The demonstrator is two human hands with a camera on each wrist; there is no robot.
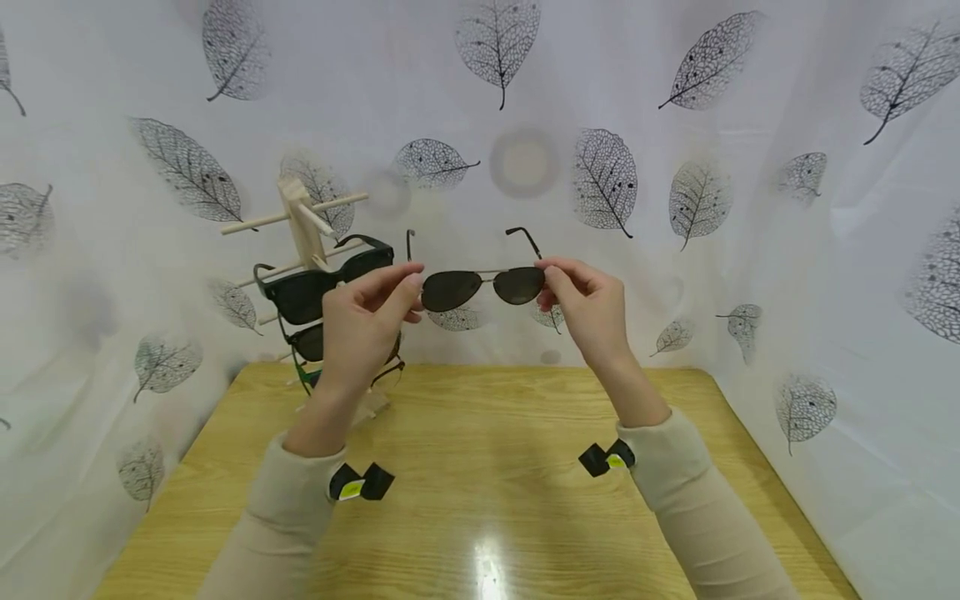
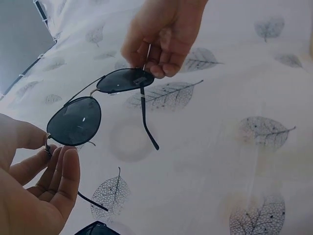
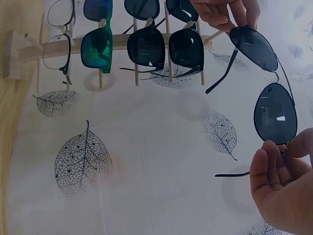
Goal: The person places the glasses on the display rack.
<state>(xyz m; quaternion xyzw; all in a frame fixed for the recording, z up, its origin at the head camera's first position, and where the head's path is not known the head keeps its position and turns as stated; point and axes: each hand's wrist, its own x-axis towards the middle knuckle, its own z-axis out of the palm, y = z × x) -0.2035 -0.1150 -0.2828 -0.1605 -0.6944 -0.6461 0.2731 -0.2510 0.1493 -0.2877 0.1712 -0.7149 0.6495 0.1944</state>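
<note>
A pair of dark aviator sunglasses point(image 1: 517, 286) with a thin metal frame is held up in the air, its temple arms unfolded and pointing away. My left hand point(image 1: 363, 321) pinches the left hinge corner between thumb and fingers. At the opposite corner, my right hand point(image 1: 592, 308) pinches the frame the same way. The left wrist view shows both lenses of the sunglasses point(image 2: 76, 121) between the two hands. Small pale print is visible on one lens in the right wrist view, close to the right hand point(image 3: 283, 181).
Left of centre on the wooden table point(image 1: 480, 467) stands a wooden display rack point(image 1: 303, 225), partly behind the left hand. It carries several glasses, including black sunglasses point(image 1: 300, 296) and a green-framed pair point(image 3: 96, 49). A white leaf-patterned curtain point(image 1: 450, 83) surrounds the table.
</note>
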